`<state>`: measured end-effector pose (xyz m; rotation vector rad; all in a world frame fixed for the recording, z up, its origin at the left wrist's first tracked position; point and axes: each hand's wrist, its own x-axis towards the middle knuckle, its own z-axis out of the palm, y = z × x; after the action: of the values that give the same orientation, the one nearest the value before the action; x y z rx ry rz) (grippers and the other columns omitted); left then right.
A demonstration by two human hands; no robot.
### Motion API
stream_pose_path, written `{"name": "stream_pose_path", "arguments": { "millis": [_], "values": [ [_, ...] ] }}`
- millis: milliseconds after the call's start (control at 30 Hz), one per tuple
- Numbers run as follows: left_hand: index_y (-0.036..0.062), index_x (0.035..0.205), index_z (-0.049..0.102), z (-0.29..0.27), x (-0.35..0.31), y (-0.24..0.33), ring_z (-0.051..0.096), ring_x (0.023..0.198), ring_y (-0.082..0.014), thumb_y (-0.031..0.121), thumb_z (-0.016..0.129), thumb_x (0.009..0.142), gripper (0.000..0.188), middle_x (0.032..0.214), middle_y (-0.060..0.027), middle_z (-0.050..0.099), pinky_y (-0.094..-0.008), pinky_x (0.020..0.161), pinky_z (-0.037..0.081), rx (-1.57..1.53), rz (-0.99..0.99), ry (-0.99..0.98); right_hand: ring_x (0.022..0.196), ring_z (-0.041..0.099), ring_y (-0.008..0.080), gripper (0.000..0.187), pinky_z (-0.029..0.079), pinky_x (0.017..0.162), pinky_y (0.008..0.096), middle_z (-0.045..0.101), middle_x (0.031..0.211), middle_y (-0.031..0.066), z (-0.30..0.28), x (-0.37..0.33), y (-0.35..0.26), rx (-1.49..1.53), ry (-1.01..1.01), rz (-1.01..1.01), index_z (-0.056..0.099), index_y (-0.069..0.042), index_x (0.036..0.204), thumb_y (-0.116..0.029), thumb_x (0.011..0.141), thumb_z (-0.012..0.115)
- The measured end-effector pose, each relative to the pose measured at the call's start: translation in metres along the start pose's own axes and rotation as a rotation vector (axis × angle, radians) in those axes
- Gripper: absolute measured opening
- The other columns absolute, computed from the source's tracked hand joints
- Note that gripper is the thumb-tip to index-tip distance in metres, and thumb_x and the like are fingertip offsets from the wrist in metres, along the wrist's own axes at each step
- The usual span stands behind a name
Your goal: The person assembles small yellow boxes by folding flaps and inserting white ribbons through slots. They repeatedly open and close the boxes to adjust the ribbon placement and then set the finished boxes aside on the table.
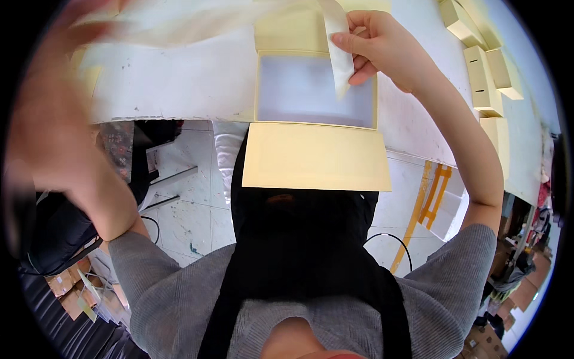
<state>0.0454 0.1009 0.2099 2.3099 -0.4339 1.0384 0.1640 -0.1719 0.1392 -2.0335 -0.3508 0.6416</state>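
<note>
My right hand pinches a pale cream ribbon-like strip between thumb and fingers; its end hangs down over an open box. Cream outside and whitish within, this box lies at the table's front edge. One flat cream panel juts from it toward me past the edge, and another cream panel lies behind it. Motion smears my left hand at the upper left, so its fingers cannot be made out. A blurred pale band stretches across between the hands.
Several cream boxes stand at the right on the white table. Below its edge are a tiled floor, a yellow frame on the right and dark seating on the left. Cardboard boxes sit at the lower left.
</note>
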Motion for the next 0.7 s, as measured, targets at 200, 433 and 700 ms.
{"name": "stream_pose_path", "arguments": {
  "millis": [200,433,700],
  "values": [
    [0.0035,0.095,0.065,0.065,-0.067,-0.026,0.065,0.090,-0.0246,-0.005,0.061,0.066,0.030,0.104,-0.0088,0.067,-0.0465,0.096,0.046,-0.261,0.285,-0.833,0.069,0.066,0.0143,0.013,0.053,0.062,0.0269,0.065,0.073,0.0071,0.010,-0.019,0.024,0.102,-0.018,-0.196,0.061,0.002,0.080,-0.008,0.082,0.069],
    [0.0005,0.090,0.069,0.087,-0.141,0.020,0.064,0.073,-0.0179,0.009,0.064,0.052,0.039,0.085,-0.0075,0.067,-0.0338,0.070,0.044,-0.016,0.311,-0.317,0.062,0.062,0.0189,0.010,0.049,0.060,0.0291,0.064,0.070,0.0099,0.026,-0.042,0.017,-0.299,0.108,-0.305,0.062,0.000,0.088,-0.001,0.080,0.066],
    [-0.0027,0.082,0.071,0.097,-0.158,0.050,0.060,0.067,-0.0161,0.011,0.049,0.041,0.048,0.079,-0.0086,0.067,-0.0251,0.050,0.032,0.131,0.302,-0.165,0.054,0.056,0.0156,0.012,0.046,0.054,0.0261,0.060,0.064,0.0082,0.033,-0.050,0.010,-0.700,0.113,-0.455,0.057,0.001,0.086,0.001,0.080,0.067]
  ]
}}
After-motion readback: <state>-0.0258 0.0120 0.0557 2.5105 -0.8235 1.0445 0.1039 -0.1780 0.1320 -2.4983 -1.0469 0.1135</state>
